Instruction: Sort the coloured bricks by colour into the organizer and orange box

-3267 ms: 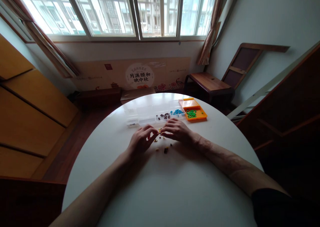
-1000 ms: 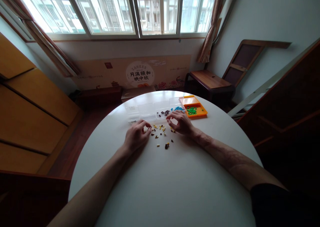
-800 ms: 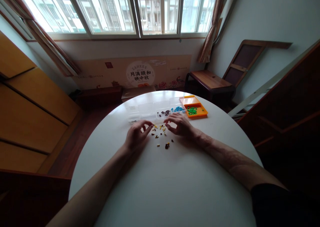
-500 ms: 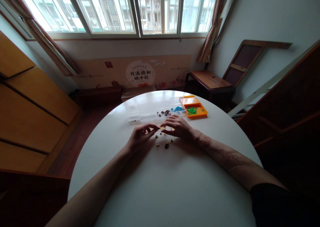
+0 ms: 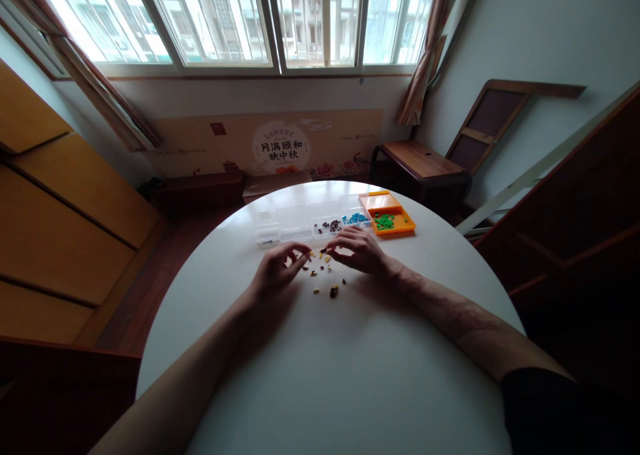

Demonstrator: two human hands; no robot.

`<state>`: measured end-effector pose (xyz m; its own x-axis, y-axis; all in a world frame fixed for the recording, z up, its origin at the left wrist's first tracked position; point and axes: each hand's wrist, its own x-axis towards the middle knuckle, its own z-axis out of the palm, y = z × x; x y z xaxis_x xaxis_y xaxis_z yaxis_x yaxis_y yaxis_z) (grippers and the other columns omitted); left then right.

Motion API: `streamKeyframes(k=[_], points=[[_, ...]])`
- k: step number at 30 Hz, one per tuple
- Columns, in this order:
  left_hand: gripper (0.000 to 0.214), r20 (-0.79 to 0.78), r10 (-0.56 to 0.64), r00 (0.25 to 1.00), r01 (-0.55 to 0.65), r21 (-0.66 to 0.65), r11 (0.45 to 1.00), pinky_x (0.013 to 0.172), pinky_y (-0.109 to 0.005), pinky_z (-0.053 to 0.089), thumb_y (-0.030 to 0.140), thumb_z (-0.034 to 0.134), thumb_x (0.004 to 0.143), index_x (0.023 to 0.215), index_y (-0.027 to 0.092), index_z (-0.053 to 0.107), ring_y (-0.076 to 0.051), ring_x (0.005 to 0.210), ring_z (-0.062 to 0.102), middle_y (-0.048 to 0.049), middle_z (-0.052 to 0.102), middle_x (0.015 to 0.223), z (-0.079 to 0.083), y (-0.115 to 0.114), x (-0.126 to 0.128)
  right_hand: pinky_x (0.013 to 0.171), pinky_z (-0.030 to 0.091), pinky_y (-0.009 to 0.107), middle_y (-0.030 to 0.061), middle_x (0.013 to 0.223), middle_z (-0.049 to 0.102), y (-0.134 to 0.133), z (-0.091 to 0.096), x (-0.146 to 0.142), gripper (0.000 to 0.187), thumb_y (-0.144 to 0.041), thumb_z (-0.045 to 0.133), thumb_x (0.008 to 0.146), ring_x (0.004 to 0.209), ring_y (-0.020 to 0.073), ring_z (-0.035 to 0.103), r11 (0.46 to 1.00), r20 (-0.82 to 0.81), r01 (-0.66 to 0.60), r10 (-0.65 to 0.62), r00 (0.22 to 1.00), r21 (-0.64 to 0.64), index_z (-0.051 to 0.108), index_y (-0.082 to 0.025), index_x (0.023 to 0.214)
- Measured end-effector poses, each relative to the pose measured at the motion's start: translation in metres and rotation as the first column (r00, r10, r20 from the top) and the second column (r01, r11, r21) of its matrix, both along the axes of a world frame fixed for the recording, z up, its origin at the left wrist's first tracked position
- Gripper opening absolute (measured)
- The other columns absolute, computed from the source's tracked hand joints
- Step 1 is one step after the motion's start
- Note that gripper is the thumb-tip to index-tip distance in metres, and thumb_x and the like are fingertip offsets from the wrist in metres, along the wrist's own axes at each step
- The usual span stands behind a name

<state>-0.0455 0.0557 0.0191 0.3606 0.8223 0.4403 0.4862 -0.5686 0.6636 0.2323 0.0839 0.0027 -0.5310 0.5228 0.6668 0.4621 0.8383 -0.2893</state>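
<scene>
Both my hands rest on a round white table (image 5: pixel 340 375) on either side of a scatter of tiny yellow and dark pieces (image 5: pixel 320 273). My left hand (image 5: pixel 276 269) has its fingers curled in a pinch at the left edge of the scatter; what it grips is too small to make out. My right hand (image 5: pixel 357 249) is pinched on a small dark piece at its fingertips, just in front of a clear compartment box (image 5: pixel 295 223). That box holds dark pieces (image 5: pixel 330 226) and blue pieces (image 5: pixel 356 218).
An orange tray (image 5: pixel 389 219) with green pieces sits at the right end of the clear box. Beyond the table are a window, a printed cardboard panel, a wooden bench (image 5: pixel 420 165) at the right and yellow cabinets at the left.
Over the last second my hands closed together over the scatter, then drew slightly apart again. My right hand now pinches a dark piece. The view barely shifted.
</scene>
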Motion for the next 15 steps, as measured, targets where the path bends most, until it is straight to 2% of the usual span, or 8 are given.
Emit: streamKeyframes(k=[4,9,12,15], points=[[0.016,-0.135,0.080,0.988,-0.074,0.047,0.996,0.068,-0.029,0.053,0.033,0.067,0.098,0.100,0.023,0.079,-0.017,0.074,0.066,-0.0042,0.078,0.101,0.006,0.004,-0.016,0.098,0.053,0.044,0.0043,0.099,0.082,0.008,-0.003,0.004,0.015,-0.038,0.068,0.109,0.097,0.0255,0.072,0.980,-0.120,0.197,-0.199,0.973,-0.031,0.080,-0.029,0.107],[0.012,-0.281,0.161,0.946,-0.143,0.085,0.986,0.071,-0.030,0.050,0.033,0.072,0.091,0.096,0.026,0.079,-0.017,0.071,0.062,-0.0014,0.075,0.095,0.008,0.003,-0.022,0.102,0.051,0.049,0.0055,0.102,0.082,0.023,-0.011,0.010,0.016,-0.039,0.070,0.108,0.103,0.0307,0.070,0.893,-0.151,0.444,-0.449,0.881,-0.070,0.080,-0.026,0.104],[0.013,-0.356,0.186,0.916,-0.163,0.094,0.982,0.071,-0.031,0.048,0.035,0.075,0.088,0.097,0.026,0.078,-0.018,0.074,0.063,-0.0010,0.074,0.095,0.007,0.001,-0.022,0.103,0.050,0.050,0.0068,0.106,0.082,0.024,-0.013,0.011,0.016,-0.038,0.069,0.107,0.106,0.0319,0.068,0.875,-0.125,0.477,-0.484,0.866,-0.086,0.079,-0.025,0.103],[0.015,-0.411,0.186,0.892,-0.156,0.106,0.982,0.072,-0.032,0.048,0.036,0.075,0.088,0.100,0.026,0.077,-0.020,0.078,0.065,-0.0016,0.075,0.101,0.005,0.001,-0.023,0.103,0.050,0.049,0.0067,0.104,0.081,0.020,-0.013,0.011,0.015,-0.034,0.067,0.107,0.105,0.0311,0.068,0.892,-0.104,0.444,-0.451,0.886,-0.083,0.078,-0.026,0.101]])
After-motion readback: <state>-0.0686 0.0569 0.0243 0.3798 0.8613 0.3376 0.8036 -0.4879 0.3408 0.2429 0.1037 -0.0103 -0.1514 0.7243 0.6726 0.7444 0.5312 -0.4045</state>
